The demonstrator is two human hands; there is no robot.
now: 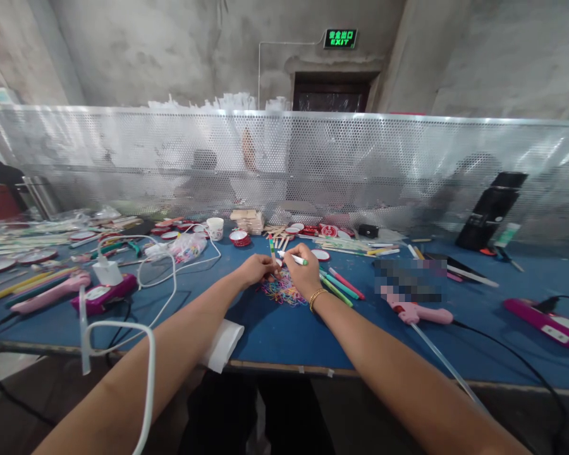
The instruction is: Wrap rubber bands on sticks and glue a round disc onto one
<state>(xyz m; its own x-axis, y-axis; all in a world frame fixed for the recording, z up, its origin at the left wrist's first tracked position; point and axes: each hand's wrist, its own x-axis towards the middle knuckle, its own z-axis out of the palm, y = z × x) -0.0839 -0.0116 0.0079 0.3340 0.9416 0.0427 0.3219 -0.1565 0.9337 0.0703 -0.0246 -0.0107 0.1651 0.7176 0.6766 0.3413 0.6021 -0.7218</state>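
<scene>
In the middle of the table, my left hand [256, 268] is closed on a narrow stick [272, 245] that stands upright with green and red colouring near its top. My right hand [305, 273], just beside it, pinches a white marker pen [298, 260] with a green end. The pen's other end points toward the stick; whether they touch is too small to tell. Beneath both hands lies a loose pile of small multicoloured loops [284, 294], partly covered by them. Several pink and green marker pens [342, 284] lie right of my right wrist.
Pink glue guns [427, 313] lie at both sides, with purple power strips [547, 323] and cords. A white cable [149, 385] arches over my left forearm. Behind are wooden sticks [281, 240], a paper cup [215, 229], red tins [239, 238] and a perforated metal screen [313, 151].
</scene>
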